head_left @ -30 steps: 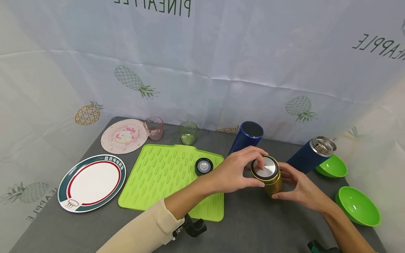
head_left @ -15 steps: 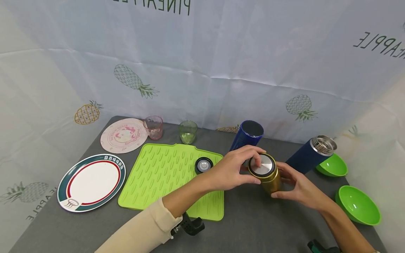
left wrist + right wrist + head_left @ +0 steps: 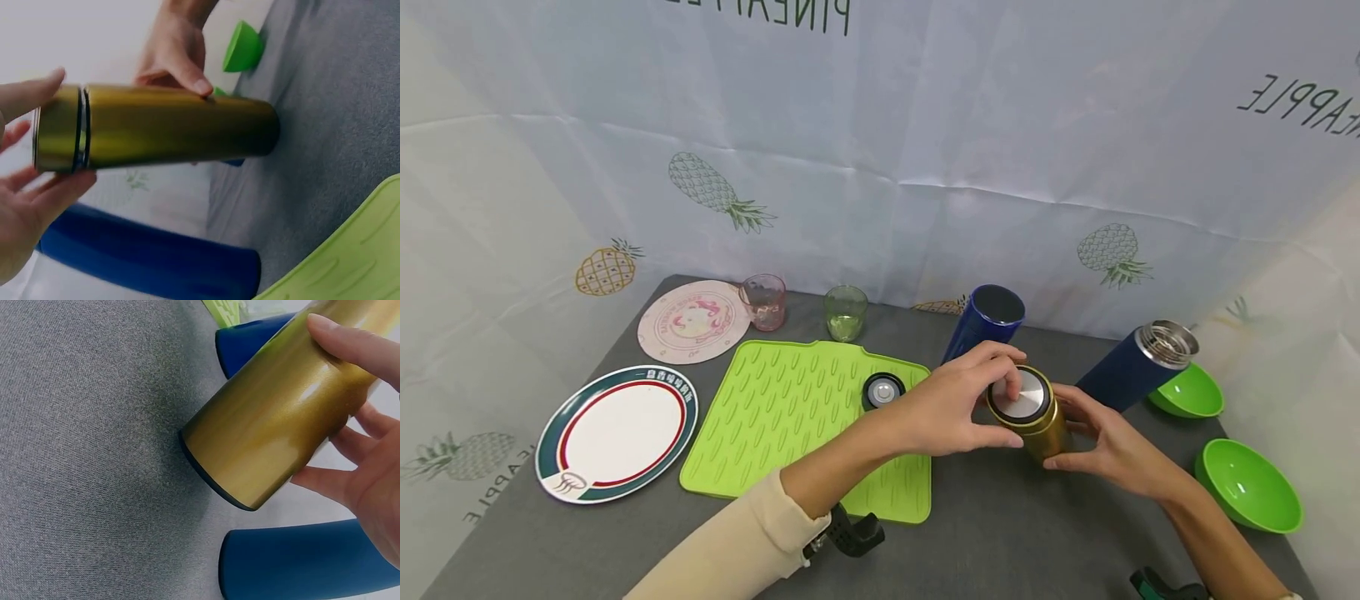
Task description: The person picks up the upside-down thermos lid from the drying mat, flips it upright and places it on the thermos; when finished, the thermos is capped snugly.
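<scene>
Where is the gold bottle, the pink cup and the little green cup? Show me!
gold bottle (image 3: 1047, 435), head view, on its gold side wall below the lid.
pink cup (image 3: 763, 302), head view, middle of its clear wall.
little green cup (image 3: 846, 313), head view, middle of its wall.

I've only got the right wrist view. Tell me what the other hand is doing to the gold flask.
Observer: The left hand grips the lid of the gold flask, fingers curled round its rim.
Operator: Say whether that lid is on.
Observer: It sits on the flask; the left wrist view shows only a thin dark seam beneath it.
Operator: Now report what lies on the mat.
Observer: A round black cap lies on the green mat, near its far right corner.
</scene>
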A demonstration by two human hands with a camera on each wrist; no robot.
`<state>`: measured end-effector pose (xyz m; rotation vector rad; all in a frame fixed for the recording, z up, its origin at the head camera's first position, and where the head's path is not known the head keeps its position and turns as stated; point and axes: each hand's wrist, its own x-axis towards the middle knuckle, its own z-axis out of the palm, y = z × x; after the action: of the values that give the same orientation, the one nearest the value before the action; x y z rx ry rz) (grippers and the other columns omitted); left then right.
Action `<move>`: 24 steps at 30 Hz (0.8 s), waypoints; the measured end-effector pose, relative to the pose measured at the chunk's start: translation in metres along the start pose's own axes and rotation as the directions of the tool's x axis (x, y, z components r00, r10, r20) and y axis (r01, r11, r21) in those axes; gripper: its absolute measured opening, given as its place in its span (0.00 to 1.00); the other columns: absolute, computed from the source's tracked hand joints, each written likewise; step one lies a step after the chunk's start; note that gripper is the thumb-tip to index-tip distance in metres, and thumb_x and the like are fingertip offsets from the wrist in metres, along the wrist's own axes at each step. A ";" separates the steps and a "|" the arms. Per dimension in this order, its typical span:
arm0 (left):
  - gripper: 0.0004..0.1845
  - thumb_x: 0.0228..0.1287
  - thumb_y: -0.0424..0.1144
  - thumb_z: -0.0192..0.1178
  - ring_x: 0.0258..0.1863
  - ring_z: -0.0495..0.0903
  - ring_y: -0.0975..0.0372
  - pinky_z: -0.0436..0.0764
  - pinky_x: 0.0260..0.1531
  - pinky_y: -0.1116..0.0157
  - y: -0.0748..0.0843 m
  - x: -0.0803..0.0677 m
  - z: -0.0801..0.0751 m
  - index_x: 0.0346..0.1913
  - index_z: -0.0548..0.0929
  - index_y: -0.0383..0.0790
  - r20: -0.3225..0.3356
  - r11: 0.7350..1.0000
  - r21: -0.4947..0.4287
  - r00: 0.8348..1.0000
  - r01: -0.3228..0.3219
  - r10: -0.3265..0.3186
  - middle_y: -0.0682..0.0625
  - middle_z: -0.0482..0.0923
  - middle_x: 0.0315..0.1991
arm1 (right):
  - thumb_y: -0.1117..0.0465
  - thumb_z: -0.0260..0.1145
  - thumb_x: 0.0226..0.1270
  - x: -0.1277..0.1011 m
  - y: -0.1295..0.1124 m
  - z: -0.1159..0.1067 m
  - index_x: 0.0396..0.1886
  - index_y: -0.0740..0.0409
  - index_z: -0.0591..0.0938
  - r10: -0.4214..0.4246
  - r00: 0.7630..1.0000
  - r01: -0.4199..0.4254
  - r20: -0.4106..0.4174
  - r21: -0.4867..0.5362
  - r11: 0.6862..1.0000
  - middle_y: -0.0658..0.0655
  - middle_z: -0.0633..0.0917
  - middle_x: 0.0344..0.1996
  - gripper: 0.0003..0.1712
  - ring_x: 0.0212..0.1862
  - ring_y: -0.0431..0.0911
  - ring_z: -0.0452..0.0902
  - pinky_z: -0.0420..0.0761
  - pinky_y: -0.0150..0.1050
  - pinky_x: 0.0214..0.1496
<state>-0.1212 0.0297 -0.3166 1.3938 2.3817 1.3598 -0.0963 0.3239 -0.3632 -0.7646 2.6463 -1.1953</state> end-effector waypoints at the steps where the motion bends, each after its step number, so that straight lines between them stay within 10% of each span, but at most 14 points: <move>1: 0.22 0.60 0.46 0.75 0.55 0.77 0.63 0.76 0.48 0.81 0.002 0.000 0.001 0.46 0.73 0.44 -0.013 0.999 0.051 1.000 -0.001 0.002 0.49 0.69 0.66 | 0.65 0.80 0.54 0.000 0.000 0.000 0.74 0.56 0.67 -0.004 1.000 0.004 0.001 -0.002 1.000 0.29 0.75 0.61 0.48 0.59 0.22 0.74 0.79 0.24 0.57; 5: 0.24 0.57 0.51 0.76 0.46 0.75 0.66 0.72 0.44 0.81 0.005 0.002 0.006 0.44 0.72 0.45 -0.065 0.990 0.138 0.998 -0.013 0.022 0.52 0.70 0.54 | 0.65 0.81 0.54 0.000 0.000 0.001 0.74 0.54 0.67 -0.021 1.000 0.021 0.006 -0.006 1.000 0.30 0.75 0.61 0.48 0.59 0.23 0.75 0.79 0.24 0.58; 15: 0.18 0.59 0.41 0.76 0.52 0.78 0.65 0.74 0.43 0.79 0.001 0.002 0.000 0.41 0.74 0.44 -0.025 0.999 0.027 0.999 -0.045 0.046 0.50 0.74 0.70 | 0.67 0.80 0.54 -0.002 0.003 0.001 0.74 0.56 0.67 -0.038 0.999 0.038 0.007 0.012 0.999 0.32 0.76 0.61 0.49 0.60 0.23 0.75 0.79 0.23 0.58; 24: 0.40 0.66 0.39 0.70 0.76 0.68 0.62 0.72 0.71 0.68 0.007 0.002 -0.007 0.78 0.65 0.48 0.131 0.991 0.130 0.991 -0.043 0.026 0.52 0.66 0.77 | 0.66 0.80 0.55 -0.002 0.004 0.000 0.75 0.55 0.66 -0.023 1.000 0.023 0.016 0.014 1.000 0.32 0.75 0.62 0.49 0.61 0.23 0.74 0.79 0.24 0.59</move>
<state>-0.1211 0.0281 -0.3066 1.5124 2.4129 1.0994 -0.0959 0.3269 -0.3664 -0.8013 2.6209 -1.2064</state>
